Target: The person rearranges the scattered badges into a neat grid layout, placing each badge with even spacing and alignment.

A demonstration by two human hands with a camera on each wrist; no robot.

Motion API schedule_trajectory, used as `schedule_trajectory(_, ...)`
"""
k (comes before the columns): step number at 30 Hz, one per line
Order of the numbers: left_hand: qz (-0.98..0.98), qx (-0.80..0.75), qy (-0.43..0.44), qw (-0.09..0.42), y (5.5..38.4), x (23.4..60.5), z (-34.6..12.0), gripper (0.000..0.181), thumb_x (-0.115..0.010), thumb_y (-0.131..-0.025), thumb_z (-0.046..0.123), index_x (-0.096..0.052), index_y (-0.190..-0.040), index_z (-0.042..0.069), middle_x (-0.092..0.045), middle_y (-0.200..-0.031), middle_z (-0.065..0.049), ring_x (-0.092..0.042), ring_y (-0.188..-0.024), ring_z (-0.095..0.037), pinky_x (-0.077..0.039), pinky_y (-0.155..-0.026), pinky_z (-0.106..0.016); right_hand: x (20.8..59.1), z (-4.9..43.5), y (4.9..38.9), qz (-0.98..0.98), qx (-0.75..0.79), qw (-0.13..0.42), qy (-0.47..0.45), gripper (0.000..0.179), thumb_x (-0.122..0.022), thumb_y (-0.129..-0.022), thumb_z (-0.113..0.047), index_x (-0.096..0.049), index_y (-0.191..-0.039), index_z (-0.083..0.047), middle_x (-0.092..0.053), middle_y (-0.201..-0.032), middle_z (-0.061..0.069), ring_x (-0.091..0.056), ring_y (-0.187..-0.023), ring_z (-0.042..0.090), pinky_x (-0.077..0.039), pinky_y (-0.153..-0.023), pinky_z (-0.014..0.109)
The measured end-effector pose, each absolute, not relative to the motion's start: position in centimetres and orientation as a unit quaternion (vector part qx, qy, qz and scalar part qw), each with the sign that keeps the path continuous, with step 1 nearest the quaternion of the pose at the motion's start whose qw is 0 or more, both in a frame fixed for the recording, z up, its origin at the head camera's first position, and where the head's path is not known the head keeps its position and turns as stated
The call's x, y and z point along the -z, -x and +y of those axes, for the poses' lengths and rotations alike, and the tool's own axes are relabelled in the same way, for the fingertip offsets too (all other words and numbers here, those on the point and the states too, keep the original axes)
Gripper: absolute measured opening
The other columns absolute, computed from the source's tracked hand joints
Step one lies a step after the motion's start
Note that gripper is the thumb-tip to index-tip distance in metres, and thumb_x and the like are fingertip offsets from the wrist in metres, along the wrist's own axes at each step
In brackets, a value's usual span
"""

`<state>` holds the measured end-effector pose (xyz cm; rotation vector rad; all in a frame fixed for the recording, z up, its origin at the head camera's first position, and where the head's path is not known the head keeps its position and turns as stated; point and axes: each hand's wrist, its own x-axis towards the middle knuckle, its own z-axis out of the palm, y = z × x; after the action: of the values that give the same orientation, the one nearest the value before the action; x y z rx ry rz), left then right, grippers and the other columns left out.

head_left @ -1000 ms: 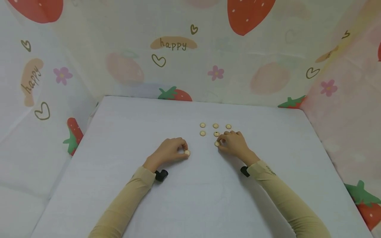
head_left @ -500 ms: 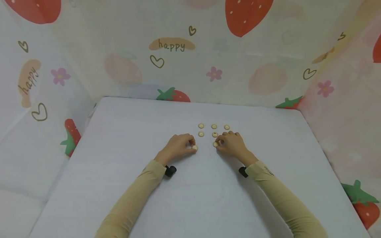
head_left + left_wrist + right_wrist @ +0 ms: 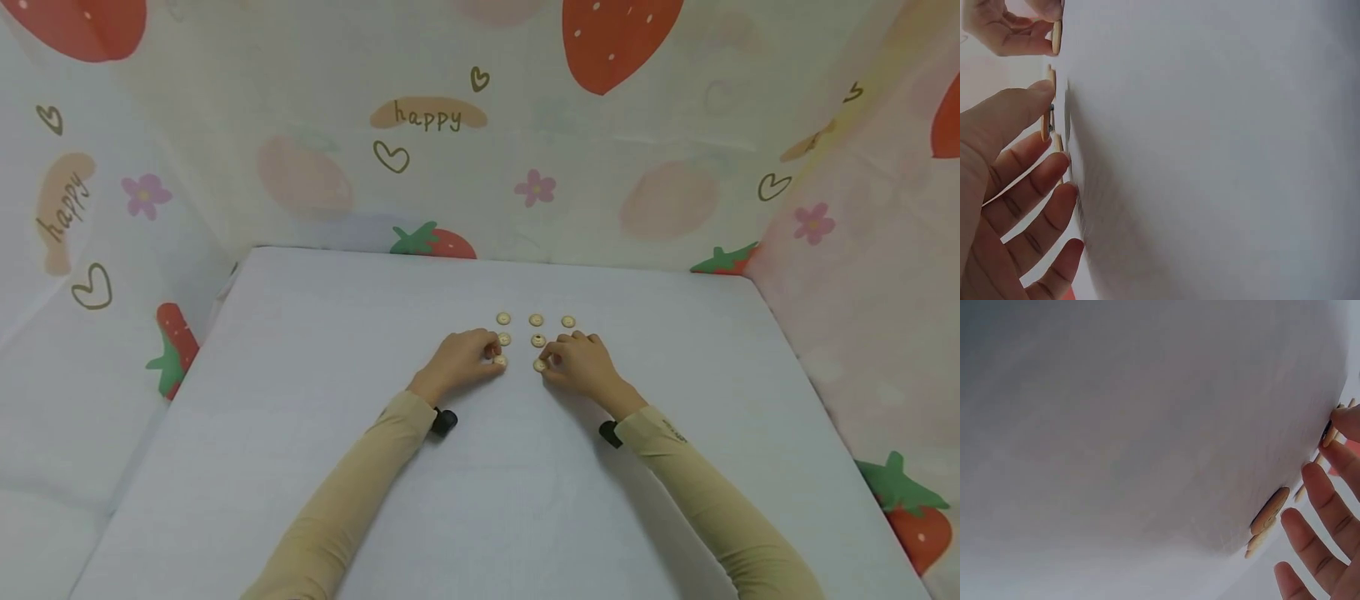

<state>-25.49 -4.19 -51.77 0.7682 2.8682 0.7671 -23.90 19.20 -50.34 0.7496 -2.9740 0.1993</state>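
Observation:
In the head view my left hand pinches a small round wooden disc between thumb and index finger. The left wrist view shows this disc tilted on edge just above the table, with a small metal piece at its back. My right hand pinches another wooden disc, also seen as a thin disc in the right wrist view. Beyond the hands lie matching discs in rows, among them a far-left disc, a far-middle disc and a far-right disc.
A near-row left disc sits close to my left fingertips, and a middle disc lies by my right ones. More discs lie beside my right fingers. White cloth covers the table. Strawberry-printed curtains enclose it.
My left hand has moved right and away from me with its disc, up to the left column of discs. The right hand has stayed in place, still pinching its disc.

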Motion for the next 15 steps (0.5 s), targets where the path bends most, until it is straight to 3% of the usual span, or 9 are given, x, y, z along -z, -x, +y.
schedule_trajectory(15, 0.948, -0.215, -0.233, 0.025, 25.86, 52.39, -3.4, 0.023, -0.068, -0.082, 0.038, -0.062, -0.092, 0.018, -0.056, -0.082, 0.005, -0.051, -0.073, -0.01, -0.041, -0.07, -0.03, 49.69, 19.1, 24.18, -0.961, -0.062, 0.031, -0.268, 0.015, -0.069, -0.081, -0.033, -0.073, -0.091, -0.022, -0.061, -0.078, -0.004, -0.052, -0.075, 0.015, -0.04, -0.081, 0.045)
